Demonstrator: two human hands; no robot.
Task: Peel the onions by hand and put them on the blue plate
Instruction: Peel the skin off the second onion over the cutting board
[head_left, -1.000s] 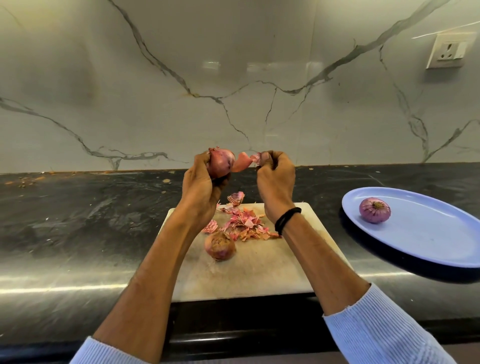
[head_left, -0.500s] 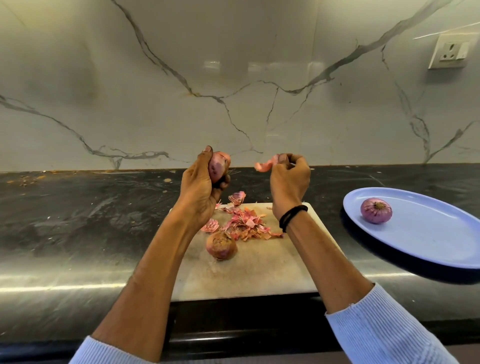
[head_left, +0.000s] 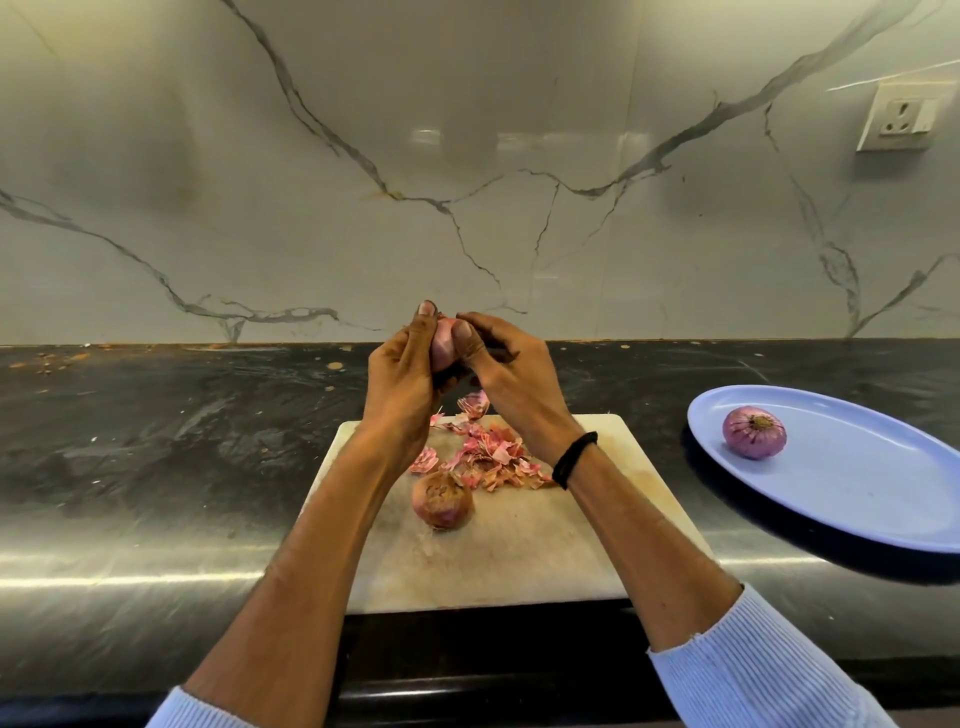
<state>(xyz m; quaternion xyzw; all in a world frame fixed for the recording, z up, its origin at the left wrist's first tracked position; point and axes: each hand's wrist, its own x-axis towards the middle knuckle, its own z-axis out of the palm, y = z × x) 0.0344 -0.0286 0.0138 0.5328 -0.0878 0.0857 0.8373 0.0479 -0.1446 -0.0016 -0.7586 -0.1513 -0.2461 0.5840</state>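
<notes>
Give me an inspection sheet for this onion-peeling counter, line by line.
Surface: black stone counter, with a beige rectangular cutting board at its front edge.
Job's things: pink onion held up between both hands; brown unpeeled onion on the board; peeled purple onion on the blue oval plate, right.
Clutter: pile of pink onion skins on the board; brown crumbs on the counter's far left.
Hands: left hand grips the pink onion; right hand pinches it, thumb on its skin.
Cables: nothing seen.
Surroundings: white veined marble wall; white wall socket upper right.
</notes>
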